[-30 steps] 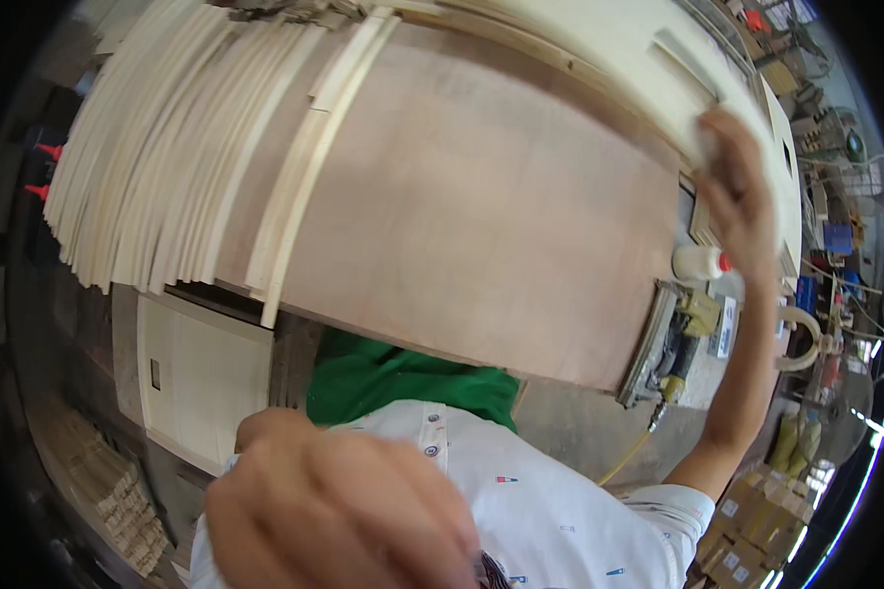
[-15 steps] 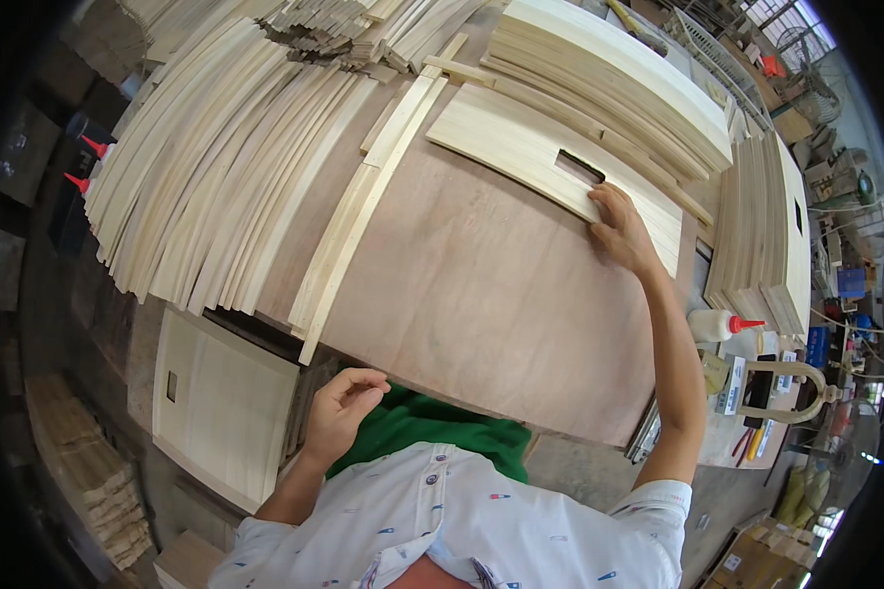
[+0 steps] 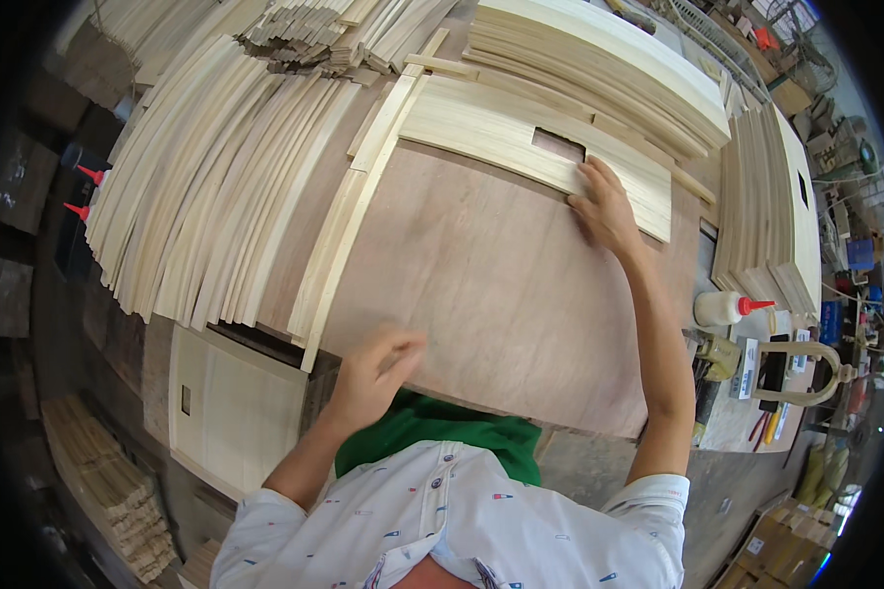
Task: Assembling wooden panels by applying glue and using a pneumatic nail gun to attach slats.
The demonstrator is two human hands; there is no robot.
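Note:
A pale wooden board (image 3: 471,123) with a rectangular slot lies flat toward the far side of the brown work panel (image 3: 481,265). My right hand (image 3: 604,204) grips its near edge just right of the slot, fingers on top and thumb at the edge. The board's left end meets long wooden strips (image 3: 349,226) running along the panel's left side. Along its far edge runs another wooden strip (image 3: 540,96). Over the near left part of the panel, my left hand (image 3: 371,375) is blurred by motion. Its fingers reach forward, apart from the thumb, and nothing shows in them.
Many thin wooden slats (image 3: 206,196) lie in rows at left. Stacked boards (image 3: 599,69) stand beyond the strip, with another stack (image 3: 766,216) at right. Nearby are a red-tipped glue bottle (image 3: 722,308) and a wooden frame clamp (image 3: 825,368). A slotted panel (image 3: 236,402) leans below left.
My right hand and the board have shifted left, and the board's left end has come against the strips. My left hand has risen forward over the panel, its fingers parting from a pinch.

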